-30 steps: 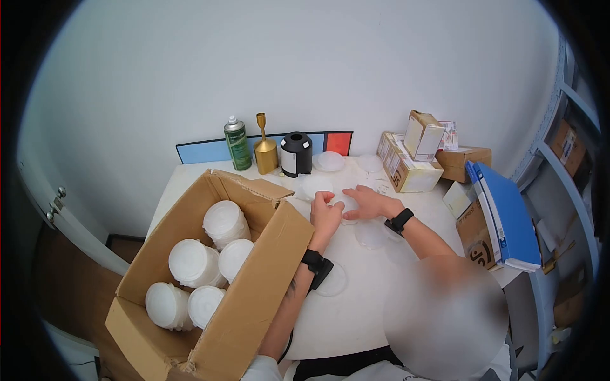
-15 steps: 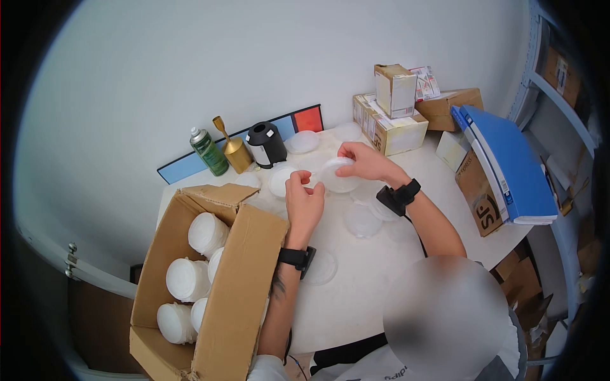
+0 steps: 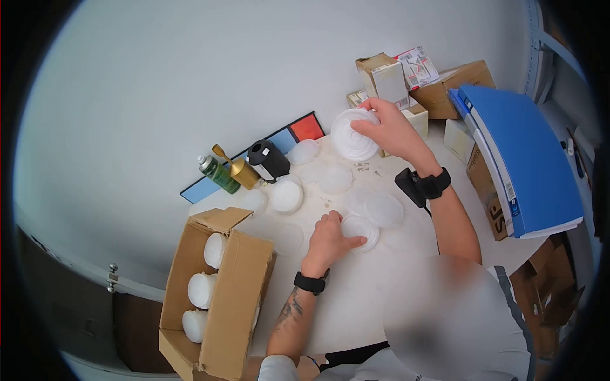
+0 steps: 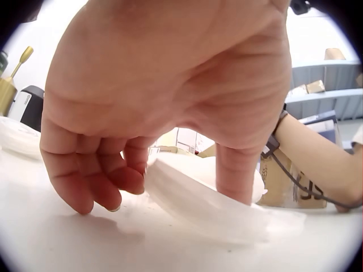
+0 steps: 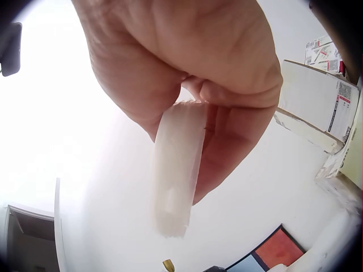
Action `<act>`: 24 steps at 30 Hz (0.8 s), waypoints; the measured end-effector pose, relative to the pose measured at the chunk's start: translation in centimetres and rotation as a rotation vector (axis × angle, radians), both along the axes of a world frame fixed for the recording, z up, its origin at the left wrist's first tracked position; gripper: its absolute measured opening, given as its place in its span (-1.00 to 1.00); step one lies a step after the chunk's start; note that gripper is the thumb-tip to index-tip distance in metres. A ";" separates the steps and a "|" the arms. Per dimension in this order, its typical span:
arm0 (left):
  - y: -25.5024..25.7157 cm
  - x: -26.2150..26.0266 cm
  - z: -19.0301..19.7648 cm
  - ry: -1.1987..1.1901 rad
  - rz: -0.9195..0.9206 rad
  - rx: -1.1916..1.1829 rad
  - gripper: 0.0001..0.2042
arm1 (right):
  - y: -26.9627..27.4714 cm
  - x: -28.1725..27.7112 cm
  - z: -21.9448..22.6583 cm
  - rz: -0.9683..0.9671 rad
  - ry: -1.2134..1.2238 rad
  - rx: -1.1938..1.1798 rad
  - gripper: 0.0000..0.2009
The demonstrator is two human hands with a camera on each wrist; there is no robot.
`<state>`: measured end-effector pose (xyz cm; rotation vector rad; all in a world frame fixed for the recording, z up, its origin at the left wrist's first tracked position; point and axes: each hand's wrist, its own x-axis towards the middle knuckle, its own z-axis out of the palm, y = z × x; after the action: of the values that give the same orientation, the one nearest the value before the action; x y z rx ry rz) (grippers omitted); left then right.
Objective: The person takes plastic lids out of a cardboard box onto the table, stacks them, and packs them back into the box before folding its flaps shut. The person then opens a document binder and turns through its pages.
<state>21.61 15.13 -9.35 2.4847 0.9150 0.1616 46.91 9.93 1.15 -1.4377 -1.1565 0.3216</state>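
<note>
My right hand (image 3: 393, 130) holds a round, translucent white plastic lid (image 3: 352, 141) up off the table, thumb on its face and fingers behind. Seen edge-on in the right wrist view, the lid (image 5: 178, 170) looks thick, like several stacked together. Low over the table, my left hand (image 3: 330, 241) grips another white lid (image 3: 362, 236) at its edge between thumb and fingers. This lid (image 4: 198, 207) is tilted in the left wrist view, one side raised from the tabletop. More flat lids (image 3: 383, 209) lie just beyond it, overlapping one another.
An open cardboard box (image 3: 235, 298) with white tubs (image 3: 202, 290) stands at the left. Behind are a spray can (image 3: 218, 174), a gold candlestick (image 3: 243, 173), a black canister (image 3: 268, 160) and a white tub-like piece (image 3: 286, 195). Parcels (image 3: 451, 89) and a blue binder (image 3: 521, 159) stand at the right.
My right hand has lifted its lid up and away toward the parcels. My left hand has moved toward the near right and taken a lid on the table. The head view has turned.
</note>
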 end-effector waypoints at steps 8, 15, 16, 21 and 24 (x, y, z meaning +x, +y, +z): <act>0.5 -3.6 3.8 -0.386 0.242 -0.600 -0.67 | -0.8 -1.3 1.5 0.076 0.167 -0.004 -0.67; -2.1 -6.6 4.9 -1.006 0.435 -0.769 -0.70 | -1.9 -6.7 3.4 0.413 0.313 0.018 -0.72; -2.5 -6.8 4.9 -1.088 0.403 -0.841 -0.69 | -1.9 -7.8 3.2 0.443 0.298 -0.003 -0.72; -5.2 -8.2 7.2 -1.422 0.279 -1.087 -0.62 | -0.4 -13.7 -0.3 0.605 0.074 -0.178 -0.71; -6.4 -9.3 7.9 -1.470 0.362 -0.906 -0.57 | 0.2 -17.6 -1.6 0.555 0.151 -0.147 -0.72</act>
<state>12.33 8.76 -1.46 0.8638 0.4964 1.1667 29.30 10.11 -0.44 -1.1690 -1.4150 0.9021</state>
